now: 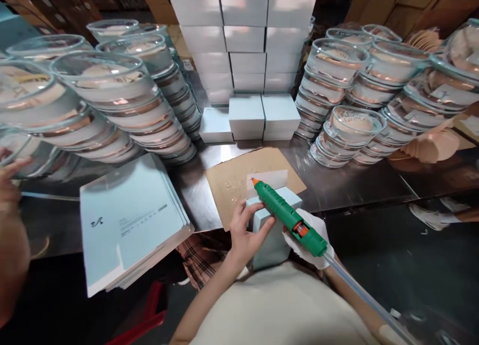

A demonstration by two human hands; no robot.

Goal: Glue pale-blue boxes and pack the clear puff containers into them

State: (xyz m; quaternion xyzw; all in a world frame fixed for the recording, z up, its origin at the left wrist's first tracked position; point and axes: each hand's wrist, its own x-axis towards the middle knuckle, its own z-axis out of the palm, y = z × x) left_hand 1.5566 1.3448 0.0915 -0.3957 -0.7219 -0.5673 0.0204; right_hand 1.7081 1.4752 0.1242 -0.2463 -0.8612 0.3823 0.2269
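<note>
Step in hand: gluing a box. The person stands at the near edge of the surface (pixel 348 185) with a pale blue box (pixel 275 235) pulled up close to the body, its white flap (pixel 267 181) turned up at 12 o'clock.
Left hand (pixel 247 235): bare, curled round the box's 9 o'clock side, thumb on top and fingers down the wall, steadying it.
Right hand (pixel 309 238): in a white glove, wrapped tight round the grip of a green glue gun (pixel 290 216).
Glue gun: laid slantwise over the box, orange nozzle pointing to 11 o'clock and ending at the flap; a clear glue stick (pixel 359 290) trails from its back toward 5 o'clock.
Box place: half on a brown cardboard sheet (pixel 234 178) speckled with what look like glue drips, half past the surface's edge.
Next move, as I judge it: a line of glue along the flap, then the flap pressed down. That calls for the left hand to keep the box from sliding and for the nozzle to stay on the flap's edge.
At 9 o'clock: a pile of flat blue cartons (pixel 130 220), not yet folded.
At 12 o'clock: finished boxes stacked (pixel 245 41) in a wall, two more (pixel 262 116) in front.
At 10 and 2 o'clock: leaning stacks of glass bowls (pixel 123 100) with lids.
Far at 9 o'clock: another person's hand (pixel 9 180), fingers spread, near the bowls.
</note>
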